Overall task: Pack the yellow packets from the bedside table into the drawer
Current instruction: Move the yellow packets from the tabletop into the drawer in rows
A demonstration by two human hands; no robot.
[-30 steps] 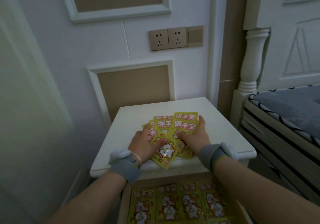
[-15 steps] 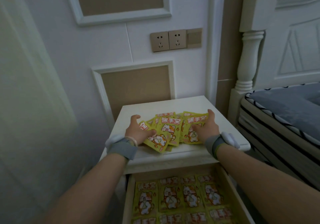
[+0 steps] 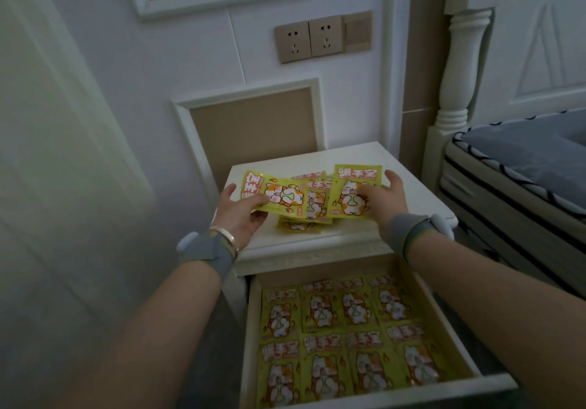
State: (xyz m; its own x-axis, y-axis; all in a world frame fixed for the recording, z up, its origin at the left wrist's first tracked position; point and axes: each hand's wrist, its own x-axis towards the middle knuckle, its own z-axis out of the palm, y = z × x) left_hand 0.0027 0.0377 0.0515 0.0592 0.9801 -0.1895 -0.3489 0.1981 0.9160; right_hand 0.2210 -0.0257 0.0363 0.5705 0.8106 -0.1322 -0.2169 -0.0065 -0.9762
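The yellow packets lie in two places. A loose heap (image 3: 309, 205) sits on the white bedside table (image 3: 421, 199), toward its front edge, and two packets are lifted off that heap. The left packet (image 3: 276, 198), turned sideways with its cartoon cat print facing up, is pinched by the left hand (image 3: 239, 215): thumb on top, fingers curled beneath its lower left corner. At 3 o'clock from it, the right packet (image 3: 353, 191) stands upright in the view, held by the right hand (image 3: 385, 196), whose fingers lie across the printed face while the thumb reaches up along the packet's right edge. The heap shows between and below the two held packets.

At 6 o'clock from the tabletop, the drawer (image 3: 374, 392) is pulled out, and its floor is covered by more yellow packets (image 3: 345, 329) laid flat in neat rows, side by side and face up.

Both wrists wear grey bands (image 3: 207, 251) with a white unit attached; the left wrist also carries a thin bracelet (image 3: 226, 237). At 3 o'clock from the table stands a bed (image 3: 520, 167) with a white turned post and a grey mattress. At 12 o'clock, on the white panelled wall, is a beige socket plate (image 3: 323, 39).
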